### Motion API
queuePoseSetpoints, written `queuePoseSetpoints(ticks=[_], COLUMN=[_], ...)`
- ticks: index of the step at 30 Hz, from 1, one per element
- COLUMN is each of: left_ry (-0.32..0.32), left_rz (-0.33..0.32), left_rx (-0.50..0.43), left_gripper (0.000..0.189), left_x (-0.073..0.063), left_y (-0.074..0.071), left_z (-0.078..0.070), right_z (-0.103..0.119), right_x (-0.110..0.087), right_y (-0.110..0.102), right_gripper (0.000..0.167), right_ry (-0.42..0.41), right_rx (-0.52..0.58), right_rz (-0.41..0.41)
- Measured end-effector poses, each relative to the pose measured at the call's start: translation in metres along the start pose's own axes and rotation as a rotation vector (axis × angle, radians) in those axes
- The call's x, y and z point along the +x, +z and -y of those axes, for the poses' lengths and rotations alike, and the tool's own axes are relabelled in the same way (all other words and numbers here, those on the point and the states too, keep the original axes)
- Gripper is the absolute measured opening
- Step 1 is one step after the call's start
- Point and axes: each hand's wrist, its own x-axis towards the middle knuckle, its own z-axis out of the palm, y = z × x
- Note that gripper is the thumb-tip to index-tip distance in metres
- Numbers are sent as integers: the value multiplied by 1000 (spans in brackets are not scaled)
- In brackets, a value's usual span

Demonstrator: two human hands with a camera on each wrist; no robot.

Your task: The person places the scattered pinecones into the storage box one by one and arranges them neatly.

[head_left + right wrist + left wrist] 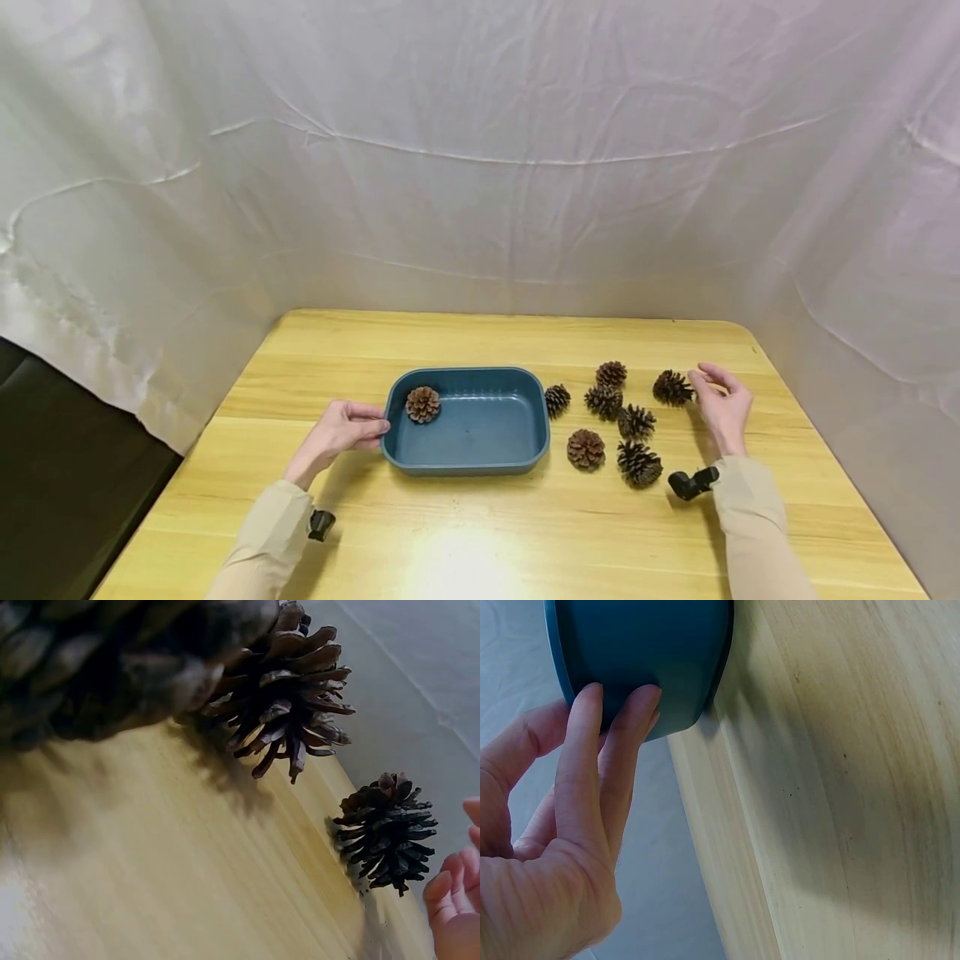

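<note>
My left hand (343,434) holds the left end of a blue rectangular plastic container (471,469). In the left wrist view, its fingertips lie against the container's outer wall (649,649); part of the grip is hidden behind the edge. One brown pine cone (423,404) sits inside, at the container's left. My right hand (724,408) is just right of a dark pine cone (672,388), fingers loosely bent and holding nothing. The right wrist view shows a narrow gap between those fingers (439,886) and the cone (388,834).
Several more pine cones lie right of the container, including a reddish-brown one (586,449) and a large dark one (639,464). One small cone (557,401) is close against the container's right side. A pale curtain (495,183) hangs behind the wooden table (352,342).
</note>
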Motion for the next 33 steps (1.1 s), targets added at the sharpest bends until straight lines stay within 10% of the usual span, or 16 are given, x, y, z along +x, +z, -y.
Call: queuePoseSetpoints(ticks=[14, 25, 33], left_ry=[24, 25, 23], left_rz=[20, 18, 19], left_rx=[0, 0, 4], left_gripper=[41, 42, 41], left_x=[-3, -4, -3], left_y=[1, 2, 1], left_z=[-2, -2, 0], right_z=[-2, -4, -3], right_x=[-1, -2, 1], right_y=[-3, -7, -11], right_gripper=[58, 59, 57], right_ry=[74, 109, 98], right_rx=[-254, -153, -316], right_rz=[202, 263, 292])
